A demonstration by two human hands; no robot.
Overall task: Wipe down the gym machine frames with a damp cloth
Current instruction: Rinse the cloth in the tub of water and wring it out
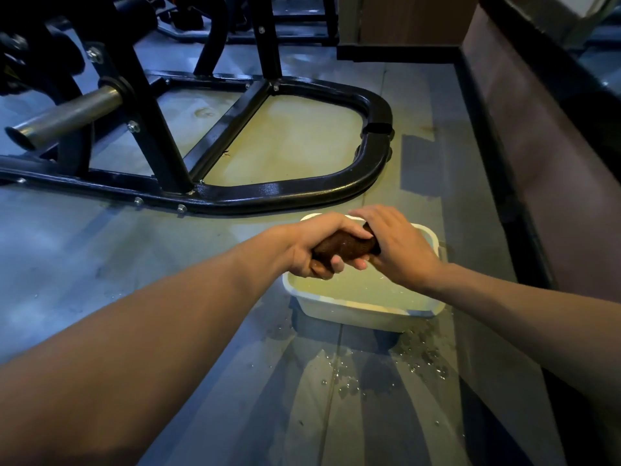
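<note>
Your fingers (331, 264) on the left hand (316, 245) are curled tight round one end of the brown cloth (346, 247), which is rolled into a thick twist; the fingertips wrap under it and the thumb lies over the top. The right hand (400, 250) closes over the other end from above, its back turned up to you, so its fingertips are hidden and you see only knuckles and thumb. The cloth runs straight between your two fists, held in the air above the white tub (353, 312), not touching the water.

Both forearms reach forward and meet in the middle, the left coming in low from the left corner, the right from the right edge with the wrist bent inward.

There is one cloth and one tub, the tub holding pale cloudy water and standing on the grey floor (100, 264). Water drops (416, 358) speckle the floor just in front of the tub and to its right. Beyond the tub lies one black machine frame (302, 190), its curved base tube near the tub's far rim but apart from it. One bare steel peg (67, 117) sticks out of the frame at the left. A dark low wall (537, 146) runs along the right side.
</note>
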